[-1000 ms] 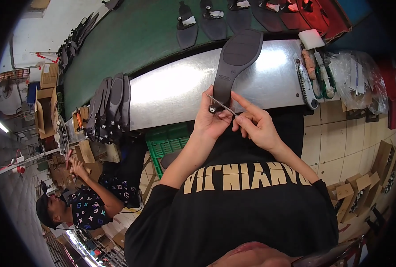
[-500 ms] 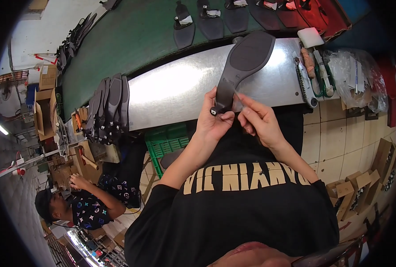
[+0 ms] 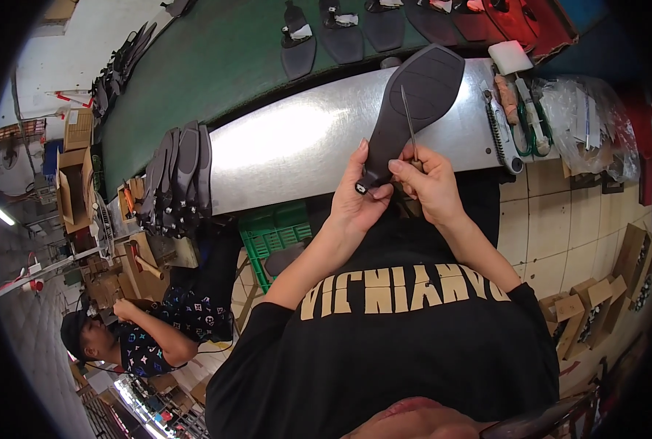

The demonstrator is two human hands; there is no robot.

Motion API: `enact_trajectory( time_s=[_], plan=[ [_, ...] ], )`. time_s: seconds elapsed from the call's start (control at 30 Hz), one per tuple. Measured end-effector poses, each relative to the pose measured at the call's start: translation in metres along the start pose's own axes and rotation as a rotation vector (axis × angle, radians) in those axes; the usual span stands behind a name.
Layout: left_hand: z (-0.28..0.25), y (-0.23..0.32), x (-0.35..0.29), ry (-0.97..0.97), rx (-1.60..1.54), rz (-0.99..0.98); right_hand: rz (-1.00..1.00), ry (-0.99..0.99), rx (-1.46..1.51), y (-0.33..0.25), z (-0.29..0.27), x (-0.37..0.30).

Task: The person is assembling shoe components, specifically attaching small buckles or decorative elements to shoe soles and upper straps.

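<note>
A dark heeled shoe sole [image 3: 432, 80] slants up and to the right over the bench, its broad toe end farthest from me. My left hand [image 3: 357, 199] is closed around its narrow heel end, where a small pale piece shows at the tip. In the fingers of my right hand [image 3: 437, 189] is an awl [image 3: 409, 121], a thin metal spike whose handle is mostly hidden in the grip. The spike crosses in front of the sole's face; whether its tip touches I cannot tell.
Under the sole lies a shiny metal bench top [image 3: 282, 146]. Stacked dark soles [image 3: 183, 168] stand at its left end; a utility knife [image 3: 503, 135] and a plastic bag [image 3: 582, 124] are at its right. Sandals [image 3: 299, 55] line the green conveyor belt [image 3: 194, 80]. Another person [image 3: 150, 336] works at left.
The sole has turned and shifted a little to the right, so its lined face shows differently. My right hand has moved slightly up, and the awl's spike now shows clearly across the sole.
</note>
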State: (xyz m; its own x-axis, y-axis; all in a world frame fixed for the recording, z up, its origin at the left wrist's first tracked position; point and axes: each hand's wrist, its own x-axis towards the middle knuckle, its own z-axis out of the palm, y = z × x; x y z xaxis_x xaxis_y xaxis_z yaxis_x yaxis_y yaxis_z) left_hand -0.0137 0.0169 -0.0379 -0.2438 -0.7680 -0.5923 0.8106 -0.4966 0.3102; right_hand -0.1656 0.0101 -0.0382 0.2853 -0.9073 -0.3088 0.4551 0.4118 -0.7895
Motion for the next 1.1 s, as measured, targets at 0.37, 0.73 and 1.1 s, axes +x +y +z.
enact_trajectory(
  time_s=[0.37,0.73,1.1],
  plan=[
    [0.014,0.017,0.004,0.169,-0.014,-0.036,-0.361,0.06,-0.549,-0.01,-0.013,-0.002],
    [-0.003,0.012,0.011,0.169,-0.304,-0.162,-0.196,-0.101,-0.479,0.015,-0.012,-0.015],
    [0.003,0.009,0.002,0.147,0.334,0.381,0.23,-0.3,-0.238,-0.011,-0.004,-0.024]
  ],
)
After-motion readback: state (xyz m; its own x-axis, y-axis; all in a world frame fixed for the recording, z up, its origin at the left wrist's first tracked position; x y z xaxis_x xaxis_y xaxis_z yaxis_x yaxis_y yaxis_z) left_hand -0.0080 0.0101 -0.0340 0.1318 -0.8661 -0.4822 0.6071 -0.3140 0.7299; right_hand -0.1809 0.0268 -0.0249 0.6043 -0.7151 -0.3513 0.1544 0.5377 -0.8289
